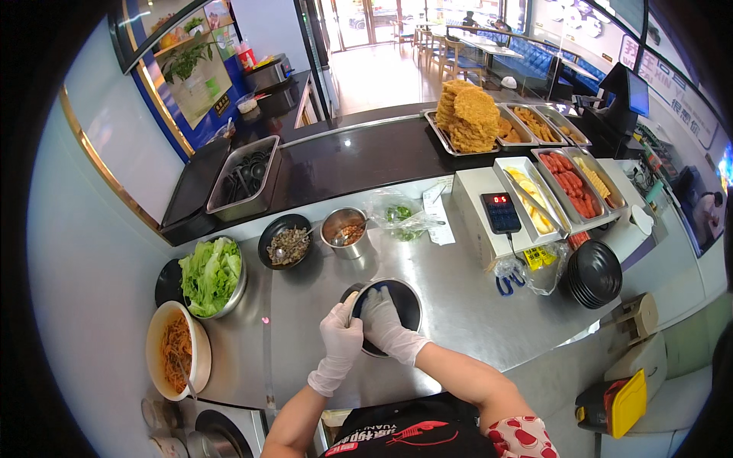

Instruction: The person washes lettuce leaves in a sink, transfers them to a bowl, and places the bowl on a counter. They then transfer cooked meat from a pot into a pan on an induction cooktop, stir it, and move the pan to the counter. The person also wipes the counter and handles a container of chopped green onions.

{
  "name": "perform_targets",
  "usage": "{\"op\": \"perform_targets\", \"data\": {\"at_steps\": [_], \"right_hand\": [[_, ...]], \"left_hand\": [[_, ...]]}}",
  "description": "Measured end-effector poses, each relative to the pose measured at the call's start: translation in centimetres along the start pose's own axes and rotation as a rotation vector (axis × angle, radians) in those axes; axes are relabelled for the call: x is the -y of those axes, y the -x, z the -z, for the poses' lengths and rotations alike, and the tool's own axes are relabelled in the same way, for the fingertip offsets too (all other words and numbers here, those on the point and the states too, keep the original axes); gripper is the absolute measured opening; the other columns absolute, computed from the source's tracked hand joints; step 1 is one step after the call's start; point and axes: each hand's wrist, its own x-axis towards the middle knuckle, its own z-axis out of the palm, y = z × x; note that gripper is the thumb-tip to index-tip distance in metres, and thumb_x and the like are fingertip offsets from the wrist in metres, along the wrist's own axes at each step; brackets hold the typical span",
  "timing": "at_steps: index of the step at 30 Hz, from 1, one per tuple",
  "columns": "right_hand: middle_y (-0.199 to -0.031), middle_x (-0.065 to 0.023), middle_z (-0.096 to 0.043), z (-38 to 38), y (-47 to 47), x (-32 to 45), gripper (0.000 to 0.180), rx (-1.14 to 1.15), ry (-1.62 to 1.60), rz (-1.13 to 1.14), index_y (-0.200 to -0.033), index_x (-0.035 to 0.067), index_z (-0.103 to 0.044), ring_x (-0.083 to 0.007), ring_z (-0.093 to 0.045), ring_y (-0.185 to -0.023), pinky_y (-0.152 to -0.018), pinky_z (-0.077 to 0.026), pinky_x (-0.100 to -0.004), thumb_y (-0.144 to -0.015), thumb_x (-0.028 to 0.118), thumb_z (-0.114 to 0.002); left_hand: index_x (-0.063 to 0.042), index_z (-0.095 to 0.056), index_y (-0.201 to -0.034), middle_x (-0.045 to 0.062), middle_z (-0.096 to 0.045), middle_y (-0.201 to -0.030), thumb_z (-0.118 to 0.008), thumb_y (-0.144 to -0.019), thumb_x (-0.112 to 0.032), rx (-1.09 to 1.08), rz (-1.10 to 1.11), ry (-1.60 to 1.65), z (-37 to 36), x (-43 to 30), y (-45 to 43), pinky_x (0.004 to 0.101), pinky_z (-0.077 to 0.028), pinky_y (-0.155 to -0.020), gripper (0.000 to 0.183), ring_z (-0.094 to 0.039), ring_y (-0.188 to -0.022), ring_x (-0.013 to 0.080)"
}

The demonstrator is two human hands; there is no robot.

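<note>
In front of me, over the steel worktop, is a round bowl with a dark inside and a pale rim (410,303). My left hand (342,336), in a thin white glove, grips its left rim with the thumb along the edge. My right hand (386,320), gloved the same way, reaches down into the bowl. Its fingertips are partly hidden against the dark inside, and I cannot tell whether they hold anything. A dark object (351,291) shows partly behind the bowl's left side.
Lettuce (212,275) fills a metal bowl at left, above a bowl of orange shreds (176,349). Chopped topping (288,245), a steel pot of nuts (343,232) and bagged greens (404,220) stand behind. At right are a timer (501,212), scissors (508,282) and stacked black bowls (593,275).
</note>
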Motion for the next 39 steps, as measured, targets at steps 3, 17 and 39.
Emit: {"op": "perform_targets", "data": {"at_steps": [3, 17, 39], "right_hand": [[-0.125, -0.0215, -0.058, -0.2, 1.0, -0.1, 0.046, 0.122, 0.121, -0.017, -0.123, 0.001, -0.058, -0.0338, -0.053, -0.118, -0.099, -0.038, -0.0451, -0.091, 0.031, -0.043], [-0.089, -0.0052, -0.064, 5.7, 1.4, -1.0, 0.037, 0.385, -1.670, -0.074, -0.118, -0.003, -0.058, -0.0124, -0.060, -0.075, -0.068, -0.050, -0.0270, -0.084, 0.012, -0.057], [-0.111, -0.0031, -0.066, 2.4, -2.3, -1.9, 0.029, 0.070, 0.112, 0.375, -0.108, 0.012, -0.068, -0.0235, -0.056, -0.113, -0.099, -0.036, -0.0493, -0.085, 0.025, -0.055]], "left_hand": [[-0.003, -0.067, -0.112, 0.010, -0.053, -0.068, -0.051, -0.067, 0.010, 0.010, -0.155, -0.106, 0.1, 0.1, -0.4, 0.0313, -0.045, -0.054, 0.049, -0.052, -0.053, 0.0216], [0.003, -0.066, -0.110, 0.004, -0.056, -0.076, -0.045, -0.069, 0.014, -0.084, -0.086, -0.004, 3.8, 3.9, -3.0, 0.0224, -0.044, -0.066, 0.047, -0.052, -0.068, 0.0112], [-0.009, -0.066, -0.111, 0.011, -0.055, -0.069, -0.054, -0.064, 0.007, 0.187, -0.401, -0.406, 5.0, -0.3, -6.0, 0.0399, -0.048, -0.051, 0.050, -0.057, -0.055, 0.0303]]}}
